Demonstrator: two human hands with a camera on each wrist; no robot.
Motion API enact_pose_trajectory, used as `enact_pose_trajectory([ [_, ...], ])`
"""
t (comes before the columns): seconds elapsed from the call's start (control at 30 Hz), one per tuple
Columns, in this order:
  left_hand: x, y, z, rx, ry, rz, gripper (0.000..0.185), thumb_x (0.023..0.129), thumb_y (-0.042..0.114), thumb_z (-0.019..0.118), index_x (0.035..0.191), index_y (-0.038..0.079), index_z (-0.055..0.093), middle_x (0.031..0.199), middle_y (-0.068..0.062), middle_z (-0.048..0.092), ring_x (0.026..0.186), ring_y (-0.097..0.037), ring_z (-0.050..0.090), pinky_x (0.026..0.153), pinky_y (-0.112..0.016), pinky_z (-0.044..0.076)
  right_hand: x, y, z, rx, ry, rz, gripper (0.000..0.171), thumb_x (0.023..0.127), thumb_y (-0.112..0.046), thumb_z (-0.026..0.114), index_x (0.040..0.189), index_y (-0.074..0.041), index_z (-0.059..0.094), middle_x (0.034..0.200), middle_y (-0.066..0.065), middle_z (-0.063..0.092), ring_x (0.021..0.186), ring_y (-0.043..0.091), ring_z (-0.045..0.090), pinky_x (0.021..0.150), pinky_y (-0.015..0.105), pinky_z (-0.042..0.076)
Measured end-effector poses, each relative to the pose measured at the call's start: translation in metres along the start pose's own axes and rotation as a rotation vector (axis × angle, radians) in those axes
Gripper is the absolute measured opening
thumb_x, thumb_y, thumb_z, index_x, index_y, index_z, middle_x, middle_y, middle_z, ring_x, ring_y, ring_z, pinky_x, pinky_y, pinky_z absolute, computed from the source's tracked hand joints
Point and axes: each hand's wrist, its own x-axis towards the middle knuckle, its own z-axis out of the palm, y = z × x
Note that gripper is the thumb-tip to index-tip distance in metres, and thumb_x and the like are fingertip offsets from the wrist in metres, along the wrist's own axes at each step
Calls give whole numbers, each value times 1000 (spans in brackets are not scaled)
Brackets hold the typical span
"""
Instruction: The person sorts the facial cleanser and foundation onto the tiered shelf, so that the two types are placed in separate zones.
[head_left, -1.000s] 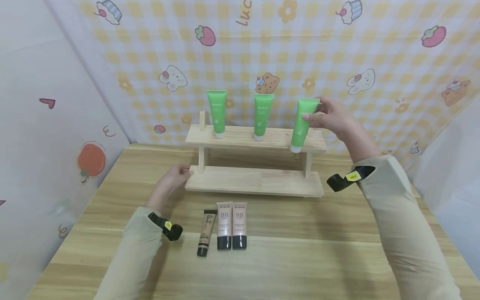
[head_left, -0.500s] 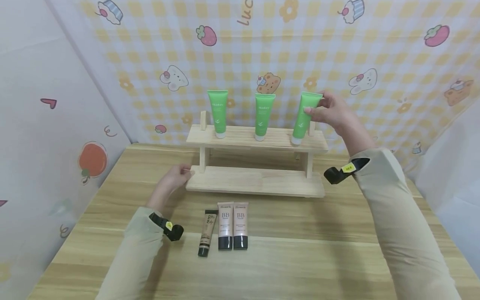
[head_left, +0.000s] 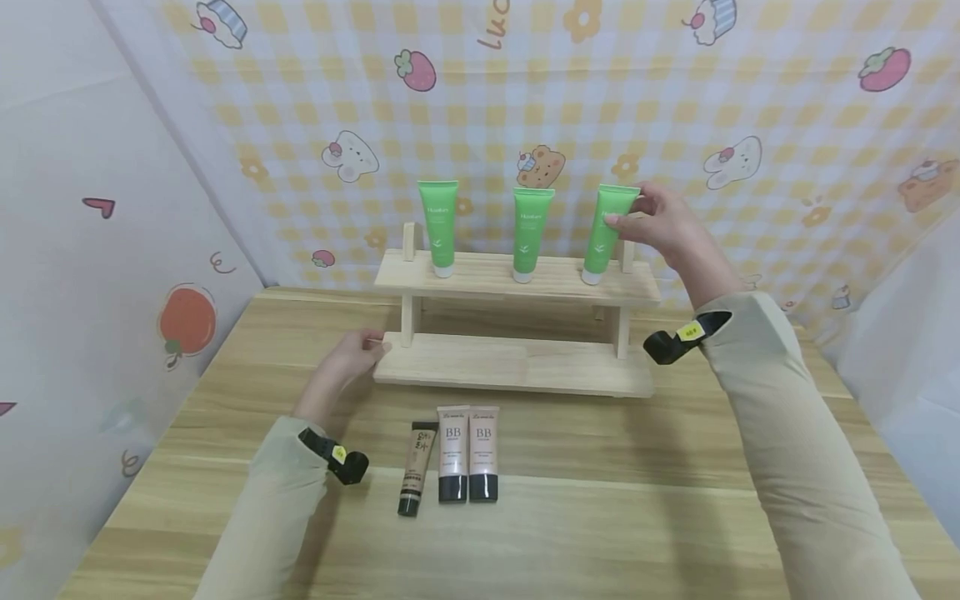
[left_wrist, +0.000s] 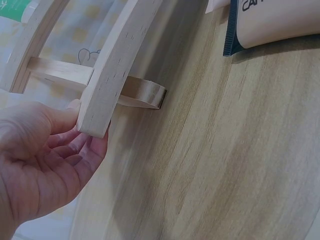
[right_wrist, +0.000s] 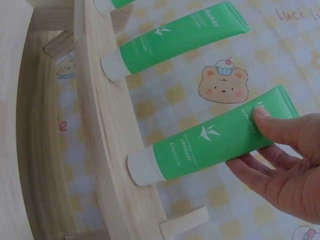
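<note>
My right hand [head_left: 663, 223] pinches the upper part of a green cleanser tube [head_left: 606, 229] at the right end of the wooden rack's upper shelf [head_left: 480, 279]. In the right wrist view, the white cap [right_wrist: 145, 166] of that green tube meets the shelf, thumb in front and fingers behind. Two more green tubes, a middle one [head_left: 531, 229] and a left one [head_left: 440, 225], stand upright on their caps along the same shelf. My left hand [head_left: 350, 360] grips the left end of the lower shelf [head_left: 517, 367]; in the left wrist view, thumb and fingers pinch the board's end [left_wrist: 97, 112].
On the wooden table [head_left: 585, 533], in front of the rack, lie two BB cream tubes, one left [head_left: 453, 450] and one right [head_left: 483, 450]. A slimmer tan tube [head_left: 417, 468] with a black cap lies beside them. A patterned cloth [head_left: 480, 108] hangs behind.
My right hand has raised the green tube slightly and moved it back, from overhanging the upper shelf's front edge to standing on it, more upright. My left hand stays on the lower shelf.
</note>
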Motion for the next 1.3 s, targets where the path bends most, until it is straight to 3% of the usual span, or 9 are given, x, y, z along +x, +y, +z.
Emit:
enact_pose_trajectory([
  [0.4,-2,2,2,-33,5,9,51,98,24,41,138,-5,29,134,-28,40,122,-39,43,101,-45,39,-1,16,1,57,28,-78,37,84,-24,66,115,-14,49,99,-9,60,93,4,56,102,45,37],
  [0.67,0,0,2,-38,10,0,51,98,24,40,138,-4,29,134,-28,41,121,-38,44,101,-44,39,-4,21,0,70,17,-67,48,84,-27,65,125,-13,46,103,-9,58,100,7,53,107,47,32],
  [1.0,1,0,2,-32,18,6,50,98,24,40,137,-5,31,133,-28,42,120,-38,45,100,-44,40,-3,25,2,136,4,-95,44,84,-17,65,124,-12,47,99,-12,58,95,4,56,108,47,31],
  [1.07,2,0,2,-29,20,3,50,98,24,40,138,-5,31,133,-28,42,120,-38,45,100,-43,40,-4,24,2,159,-3,-95,47,84,-16,65,126,-12,44,99,-13,58,94,2,57,105,38,37],
  [1.23,1,0,3,-28,17,-2,50,98,25,40,138,-4,30,134,-27,42,121,-37,44,100,-44,40,-7,21,3,220,1,-69,57,82,-14,67,131,-11,38,96,-15,60,92,1,58,102,35,39],
  [1.3,1,0,3,-28,14,-6,50,98,25,40,138,-3,30,134,-26,42,121,-37,44,100,-44,40,-7,20,4,206,18,-57,60,82,-16,68,133,-12,37,98,-14,59,98,5,57,106,43,34],
])
